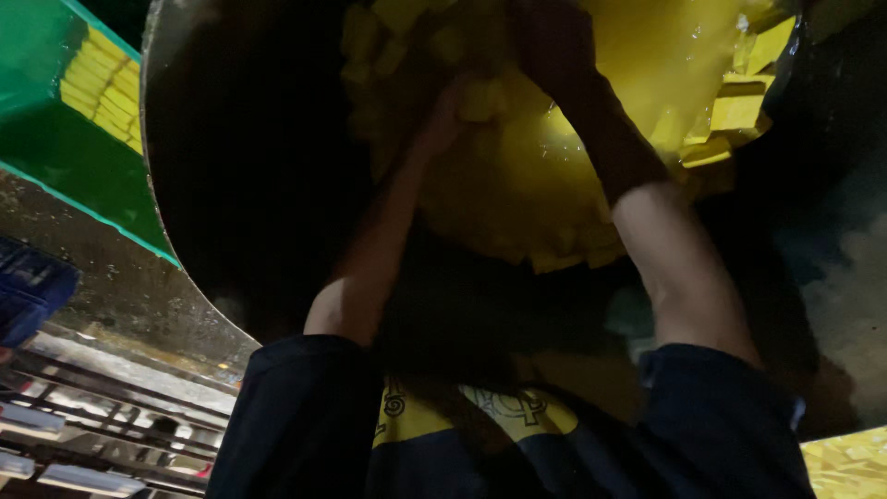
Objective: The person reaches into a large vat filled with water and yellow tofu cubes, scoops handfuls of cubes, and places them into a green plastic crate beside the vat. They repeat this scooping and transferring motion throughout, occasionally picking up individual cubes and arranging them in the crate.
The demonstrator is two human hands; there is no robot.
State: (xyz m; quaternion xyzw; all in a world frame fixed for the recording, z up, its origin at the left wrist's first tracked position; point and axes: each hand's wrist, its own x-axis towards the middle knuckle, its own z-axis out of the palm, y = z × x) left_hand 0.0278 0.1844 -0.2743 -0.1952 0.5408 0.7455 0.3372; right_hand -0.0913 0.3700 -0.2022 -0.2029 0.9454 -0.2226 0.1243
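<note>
A large dark metal vat (231, 185) is seen from above, filled with bright yellow liquid (517, 185) in which pale yellow cubes (735, 111) float, thickest along the far right rim. Both bare arms are reached down into it from dark rolled sleeves. The left hand (453, 111) is closed loosely on a few cubes near the middle of the vat; the right hand (545, 37) is sunk in shadow at the far edge, and its grip cannot be told. A green crate (55, 139) of stacked yellow blocks is seen at far left. The cubes look soft, so a light, cupped hold is judged best.
</note>
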